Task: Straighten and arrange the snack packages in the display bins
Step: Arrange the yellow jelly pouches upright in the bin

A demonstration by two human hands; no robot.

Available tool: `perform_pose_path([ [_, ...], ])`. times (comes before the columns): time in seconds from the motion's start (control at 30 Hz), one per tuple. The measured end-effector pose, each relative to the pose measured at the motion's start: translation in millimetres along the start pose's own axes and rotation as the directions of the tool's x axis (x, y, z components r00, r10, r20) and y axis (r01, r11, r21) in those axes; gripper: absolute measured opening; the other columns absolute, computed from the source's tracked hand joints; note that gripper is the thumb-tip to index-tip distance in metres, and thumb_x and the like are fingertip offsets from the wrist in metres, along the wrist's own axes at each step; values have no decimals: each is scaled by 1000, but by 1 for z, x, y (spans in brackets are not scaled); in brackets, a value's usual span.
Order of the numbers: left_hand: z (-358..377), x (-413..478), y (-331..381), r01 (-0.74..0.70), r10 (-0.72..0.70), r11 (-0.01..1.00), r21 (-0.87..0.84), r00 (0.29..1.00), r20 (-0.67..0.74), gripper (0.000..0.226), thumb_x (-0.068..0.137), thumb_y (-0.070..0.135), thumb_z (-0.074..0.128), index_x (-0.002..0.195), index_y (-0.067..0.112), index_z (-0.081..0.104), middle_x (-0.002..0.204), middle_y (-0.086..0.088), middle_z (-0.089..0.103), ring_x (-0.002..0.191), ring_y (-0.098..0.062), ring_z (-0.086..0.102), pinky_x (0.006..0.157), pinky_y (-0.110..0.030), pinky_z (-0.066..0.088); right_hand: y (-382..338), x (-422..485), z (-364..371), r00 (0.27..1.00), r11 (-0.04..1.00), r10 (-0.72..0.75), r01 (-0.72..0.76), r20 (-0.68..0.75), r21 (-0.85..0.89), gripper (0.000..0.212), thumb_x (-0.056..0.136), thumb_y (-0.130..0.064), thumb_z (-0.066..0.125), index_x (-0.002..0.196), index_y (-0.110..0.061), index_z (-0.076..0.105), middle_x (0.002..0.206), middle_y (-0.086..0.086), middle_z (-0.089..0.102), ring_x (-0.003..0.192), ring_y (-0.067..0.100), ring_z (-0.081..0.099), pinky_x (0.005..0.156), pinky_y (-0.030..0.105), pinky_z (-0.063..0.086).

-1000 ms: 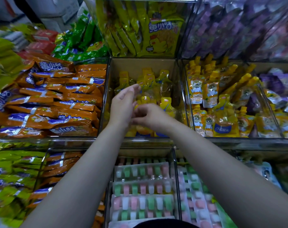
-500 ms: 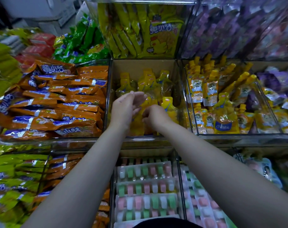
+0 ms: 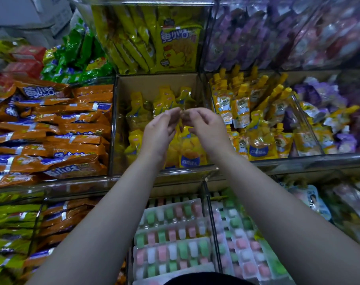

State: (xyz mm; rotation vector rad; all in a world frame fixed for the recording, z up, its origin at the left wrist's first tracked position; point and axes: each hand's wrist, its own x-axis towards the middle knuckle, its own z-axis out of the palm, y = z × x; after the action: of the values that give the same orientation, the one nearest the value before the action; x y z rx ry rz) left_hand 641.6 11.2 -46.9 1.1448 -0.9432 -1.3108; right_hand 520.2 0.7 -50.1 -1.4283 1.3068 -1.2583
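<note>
Middle bin (image 3: 154, 83): yellow pouches (image 3: 191, 149) stand crooked. Left hand (image 3: 160, 130) hovers above them, fingers nearly straight. Right hand (image 3: 207, 126) beside it, fingers curled; whether pinching a pouch, cannot tell. Best: take each by its top, seat upright, label forward.

Premises: a retail shop, snack section. Clear display bins (image 3: 113, 128) sit in tiers, stocked in bulk and largely sorted by product: orange snack packets (image 3: 51, 130), yellow spouted pouches (image 3: 240, 112), yellow bags (image 3: 175, 48) printed with a cartoon chick, purple packets (image 3: 246, 33), trays of pastel sweets (image 3: 170, 239).
</note>
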Motion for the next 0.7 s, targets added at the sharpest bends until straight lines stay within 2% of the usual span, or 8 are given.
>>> perform_pose_path([
  [0.13,32,-5,8,-16,22,995,-101,998,66,34,107,28,32,117,20,64,128,-1,65,120,-10,59,103,-29,42,-7,-7,-25,995,984,-5,22,-96,177,23,102,-27,47,94,-24,68,100,1,74,100,16,70,88,35,57],
  [0.27,65,-12,9,-11,28,992,-127,991,130,33,107,27,31,122,18,60,130,-2,63,114,-8,59,97,-24,43,-2,-12,-54,986,979,9,26,-166,203,25,103,-25,46,94,-20,69,97,6,74,97,21,71,86,34,57],
  [0.4,96,-18,-2,8,12,992,-127,987,158,31,107,27,32,119,21,60,128,0,63,120,-9,57,110,-32,37,6,-14,-85,980,971,57,-10,-192,238,27,104,-23,45,91,-20,68,93,5,73,93,18,70,73,22,54],
  [0.47,110,-20,-7,17,3,992,-126,988,157,30,107,27,33,120,21,60,128,1,63,122,-10,57,112,-34,36,11,-13,-99,980,971,68,-21,-189,240,27,104,-23,45,90,-20,67,92,4,72,92,16,70,73,21,53],
  [0.6,134,-18,-16,13,4,994,-113,990,144,29,106,28,36,119,22,61,119,7,65,115,-5,59,102,-26,40,23,-7,-126,980,976,54,-11,-191,219,25,103,-24,47,92,-21,69,95,4,73,97,21,70,84,33,57],
  [0.7,150,-15,-20,15,-4,996,-86,991,131,33,106,29,37,128,18,59,126,5,64,115,-4,58,95,-22,42,29,0,-144,979,991,42,-14,-201,136,24,103,-27,47,94,-22,69,96,0,73,98,18,69,88,33,56],
])
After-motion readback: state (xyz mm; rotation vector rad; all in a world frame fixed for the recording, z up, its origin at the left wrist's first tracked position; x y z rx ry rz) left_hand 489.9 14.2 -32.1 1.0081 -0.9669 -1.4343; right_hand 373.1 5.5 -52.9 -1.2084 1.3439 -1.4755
